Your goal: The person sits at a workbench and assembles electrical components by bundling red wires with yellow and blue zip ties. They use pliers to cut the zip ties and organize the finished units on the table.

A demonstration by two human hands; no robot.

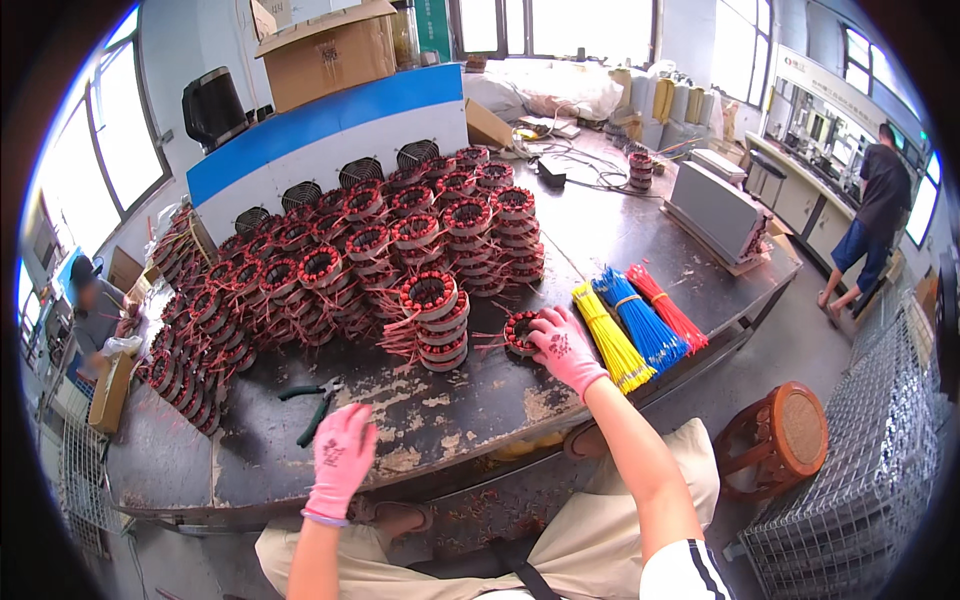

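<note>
My right hand (567,352), in a pink glove, is closed on the edge of a motor stator (518,336) with red-wrapped windings. That stator lies alone on the table, and the fingers hide part of it. My left hand (341,455), also pink-gloved, hovers at the table's front edge with nothing in it, its fingers loosely apart. Beside it lie green-handled pliers (318,412). Bundles of yellow wires (614,340), blue wires (641,322) and red wires (668,308) rest to the right of my right hand. A stack of stators (442,350) stands left of the held one.
Many more stacked stators (370,245) fill the worn dark table (400,410) up to a blue-and-white panel (330,125) with fans. A grey box-shaped unit (715,215) stands at the right. A wooden stool (800,425) and wire cages (850,450) are on the floor. Two other people are farther off.
</note>
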